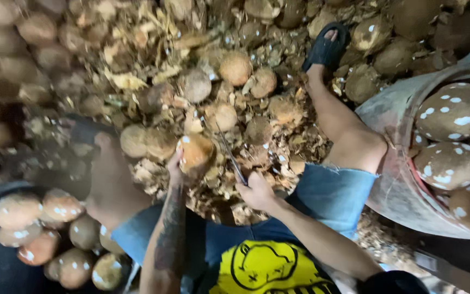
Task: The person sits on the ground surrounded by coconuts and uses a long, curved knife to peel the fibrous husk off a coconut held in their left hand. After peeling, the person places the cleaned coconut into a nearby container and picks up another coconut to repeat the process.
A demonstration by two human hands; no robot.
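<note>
Head view. A large round metal basin [393,122] is seen at the right, its worn rim tilted toward the knee; rounded brown coconuts [452,111], smooth-husked and flecked with pale cut spots, are held in it. A second batch of trimmed coconuts [61,239] is heaped at lower left in what may be a dark container, whose edge cannot be made out. The ground between is covered by dry, fibrous husk scraps [153,65], flaky and tan, with loose unpeeled nuts scattered among them.

One coconut [196,153], rounded, orange-brown and partly pared, is gripped from the left side by the left hand [175,166], fingers curled closed against it. A long thin knife [232,158] is clasped by the right hand [257,190] in a closed fist, its blade slanted up just beside the coconut's right side. A black sandal [327,46] is worn on the outstretched foot.
</note>
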